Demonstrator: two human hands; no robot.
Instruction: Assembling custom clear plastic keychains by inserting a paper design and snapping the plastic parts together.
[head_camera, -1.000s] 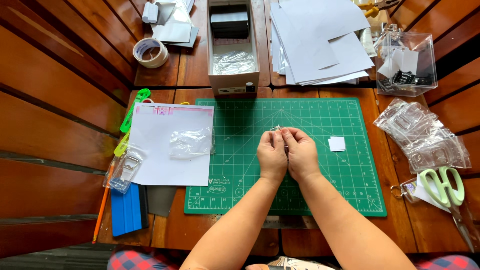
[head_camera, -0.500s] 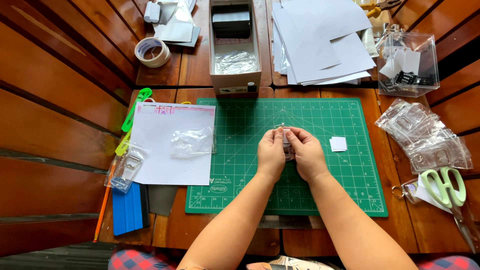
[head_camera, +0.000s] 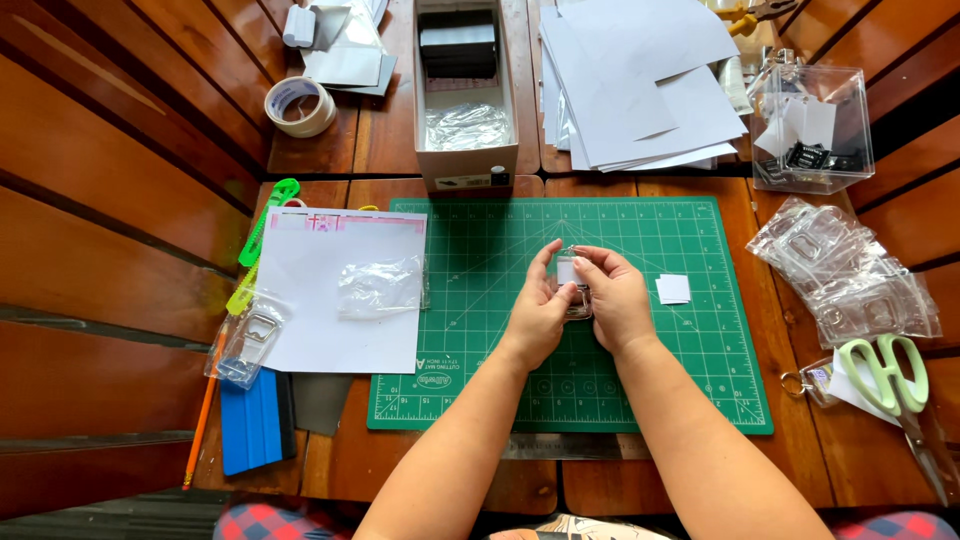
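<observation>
Both hands meet over the middle of the green cutting mat (head_camera: 480, 340). My left hand (head_camera: 535, 310) and my right hand (head_camera: 615, 300) together pinch a small clear plastic keychain case (head_camera: 572, 285) with a white paper insert at its top. The fingertips of both hands close around it just above the mat. A few small white paper squares (head_camera: 674, 289) lie on the mat to the right of my right hand.
A white sheet (head_camera: 340, 300) with a clear bag lies left of the mat, beside a blue squeegee (head_camera: 250, 420) and green cutter (head_camera: 262, 225). An open box (head_camera: 465, 100), tape roll (head_camera: 300, 105) and paper stack (head_camera: 640, 80) sit behind. Bagged cases (head_camera: 845, 270) and scissors (head_camera: 895, 385) lie right.
Both hands have lifted the small clear case slightly toward the far side of the mat, and the white insert now shows at its top between the fingertips.
</observation>
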